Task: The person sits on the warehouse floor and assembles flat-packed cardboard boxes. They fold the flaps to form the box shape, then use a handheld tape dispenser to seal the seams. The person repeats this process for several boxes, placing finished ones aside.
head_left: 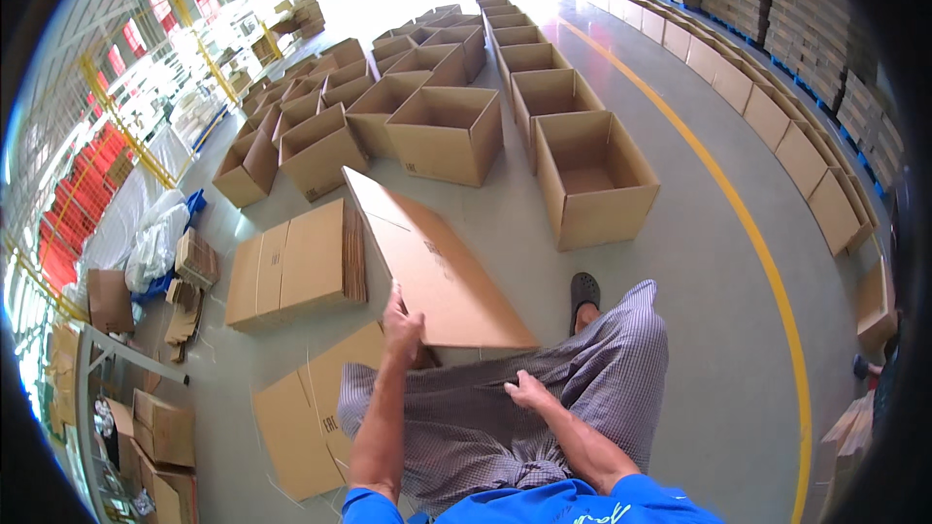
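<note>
A flattened cardboard box (437, 267) stands tilted on its edge in front of my knees. My left hand (403, 325) grips its near left side, with the thumb on the brown face. My right hand (529, 391) is at the front of my checked trousers (466, 417), just below the cardboard's near edge. Its fingers are curled, and whatever may be in them is hidden. Left of the upright sheet lies a thick stack of flattened boxes (296, 267). More flat cardboard (306, 408) lies on the floor beside my left leg.
Open-topped boxes (447, 131) crowd the floor ahead, and a row of them (592, 184) runs into the distance. A yellow floor line (718, 175) curves past on the right, with another box row (767, 121) beyond. A metal frame (92, 408) stands at left.
</note>
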`<state>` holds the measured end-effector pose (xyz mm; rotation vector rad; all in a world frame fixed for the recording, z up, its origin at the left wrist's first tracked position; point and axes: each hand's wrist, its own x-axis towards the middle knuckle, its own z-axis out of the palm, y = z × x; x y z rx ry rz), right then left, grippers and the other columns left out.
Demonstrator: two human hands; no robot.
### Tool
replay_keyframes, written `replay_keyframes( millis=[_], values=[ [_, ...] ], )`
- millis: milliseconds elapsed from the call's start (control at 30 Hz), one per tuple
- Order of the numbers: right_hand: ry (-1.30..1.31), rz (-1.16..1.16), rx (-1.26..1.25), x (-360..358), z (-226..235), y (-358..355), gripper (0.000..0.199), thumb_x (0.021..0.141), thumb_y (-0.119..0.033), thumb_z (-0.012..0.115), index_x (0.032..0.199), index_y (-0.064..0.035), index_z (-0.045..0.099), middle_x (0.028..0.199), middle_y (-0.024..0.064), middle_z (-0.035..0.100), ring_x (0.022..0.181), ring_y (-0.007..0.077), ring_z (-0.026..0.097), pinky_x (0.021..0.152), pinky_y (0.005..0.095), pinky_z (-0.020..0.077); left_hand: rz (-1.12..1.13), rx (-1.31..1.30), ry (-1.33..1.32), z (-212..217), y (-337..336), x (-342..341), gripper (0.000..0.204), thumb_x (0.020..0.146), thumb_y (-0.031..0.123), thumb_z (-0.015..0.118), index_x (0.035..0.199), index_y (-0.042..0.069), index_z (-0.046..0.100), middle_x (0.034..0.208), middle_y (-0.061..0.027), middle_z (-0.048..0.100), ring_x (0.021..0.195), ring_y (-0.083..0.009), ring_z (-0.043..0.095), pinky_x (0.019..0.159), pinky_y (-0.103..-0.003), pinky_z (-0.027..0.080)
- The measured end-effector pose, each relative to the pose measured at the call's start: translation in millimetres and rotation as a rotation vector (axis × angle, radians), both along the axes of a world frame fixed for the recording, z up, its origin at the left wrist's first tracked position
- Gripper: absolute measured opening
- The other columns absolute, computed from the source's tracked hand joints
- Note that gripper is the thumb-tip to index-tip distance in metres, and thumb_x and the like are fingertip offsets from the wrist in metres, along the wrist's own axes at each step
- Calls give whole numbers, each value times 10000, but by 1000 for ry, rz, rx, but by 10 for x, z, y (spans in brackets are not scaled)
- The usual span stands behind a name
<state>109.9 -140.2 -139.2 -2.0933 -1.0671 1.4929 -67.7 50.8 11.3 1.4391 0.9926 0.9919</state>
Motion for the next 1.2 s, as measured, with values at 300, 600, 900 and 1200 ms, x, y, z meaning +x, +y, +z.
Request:
replay_keyframes(
  millis=[300, 600, 900, 1200],
  values=[
    [202, -416, 853, 521, 590, 538, 666, 967, -453, 548, 1401, 30, 400, 1361, 249, 491, 1280, 312, 487, 1078, 393, 372, -293, 470, 563, -38, -1471, 195, 718, 741, 22, 532, 1432, -60, 353, 1432, -338, 375, 1329, -428, 416, 1106, -408, 363],
    [-93, -457, 799, 1199, 1076, 1350, 738, 1006, -471, 421, 1515, -9, 151, 1549, 264, 219, 1436, 372, 247, 1157, 414, 245, -821, 663, 595, -50, -2141, 415, 906, 825, 571, 650, 1507, 100, 284, 1552, -300, 151, 1429, -453, 204, 1113, -534, 303],
    [-56, -536, 811, 1775, 55, 1232, 734, 986, -625, 282, 1493, -95, 282, 1423, 239, 462, 1347, 364, 416, 1102, 397, 338, -1348, 978, 1005, 207, -1490, 181, 880, 802, 501, 680, 1506, 143, 291, 1603, -152, 147, 1488, -307, 125, 1181, -538, 148],
    [120, -677, 707, 1145, 743, 1335, 707, 1003, -573, 331, 1475, -47, 323, 1439, 213, 451, 1354, 321, 411, 1099, 373, 332, -1169, 1159, 565, -38, -1402, 392, 668, 887, 539, 540, 1444, 190, 422, 1555, -7, 331, 1448, -164, 270, 1154, -399, 272]
  ],
)
